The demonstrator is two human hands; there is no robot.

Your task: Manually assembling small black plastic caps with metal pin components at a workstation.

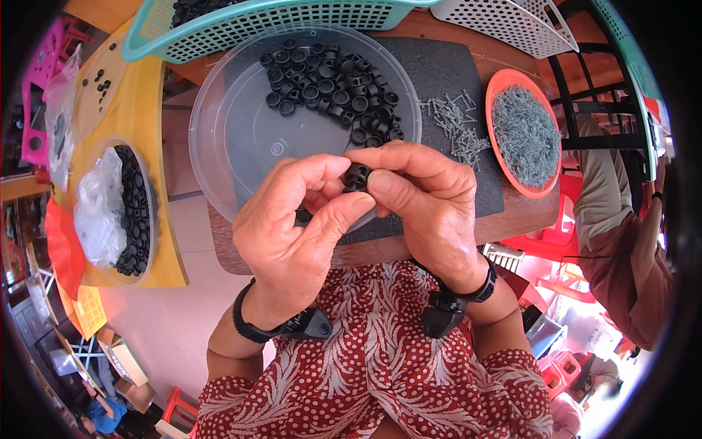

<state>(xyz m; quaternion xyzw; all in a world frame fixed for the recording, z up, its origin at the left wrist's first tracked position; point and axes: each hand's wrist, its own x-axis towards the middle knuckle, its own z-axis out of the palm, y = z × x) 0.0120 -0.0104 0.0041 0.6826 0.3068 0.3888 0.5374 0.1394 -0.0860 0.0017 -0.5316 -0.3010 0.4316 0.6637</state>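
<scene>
Between both hands is a small round black plastic part (356,176) with a ring-like opening, held over the near edge of a clear round tub. My left hand (285,227) grips it from the left with thumb and fingers. From the right, my right hand (431,201) pinches it, thumb and index finger at its top and side. Another black piece (303,215) shows below the left fingers, and whether it is held in the palm I cannot tell. Behind the hands, many similar black parts (325,88) are heaped in the far right of the tub (234,124).
Loose screws (453,121) lie on a dark mat (428,66) beside an orange dish (506,80) full of screws. A teal basket (256,33) and a white basket (512,29) stand behind. On a yellow table (164,241) at left sits another tub of black parts. A person (621,241) is at right.
</scene>
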